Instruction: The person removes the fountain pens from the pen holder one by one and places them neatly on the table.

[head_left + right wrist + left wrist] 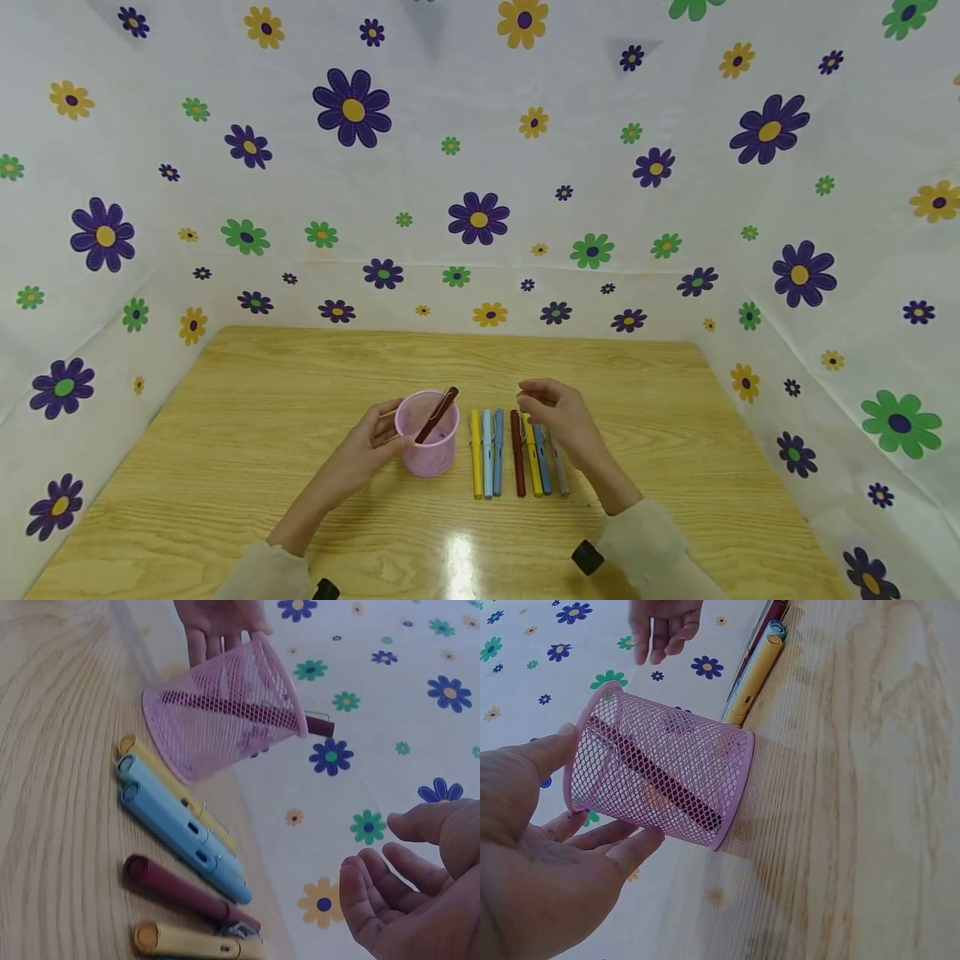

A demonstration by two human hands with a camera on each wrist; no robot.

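My left hand (358, 457) holds a pink mesh pen cup (430, 461), thumb at the rim and fingers round its side. Inside leans a dark red pen (441, 408), its clipped end sticking out above the rim. Over the far ends of the pens on the right hovers my right hand (564, 419), with nothing between its loosely bent fingers (397, 889). Beneath it lie a dark red pen (518, 458), a yellow pen (534, 467), a blue pen (542, 471) and a greyish pen (561, 475), partly covered by the hand.
Between the cup and that group lie a yellow pen (476, 458), a light blue pen (487, 467) and a blue pen (498, 462), side by side. Everything is on a wooden table (300, 375). White flower-patterned sheets (420, 183) stand at the back and both sides.
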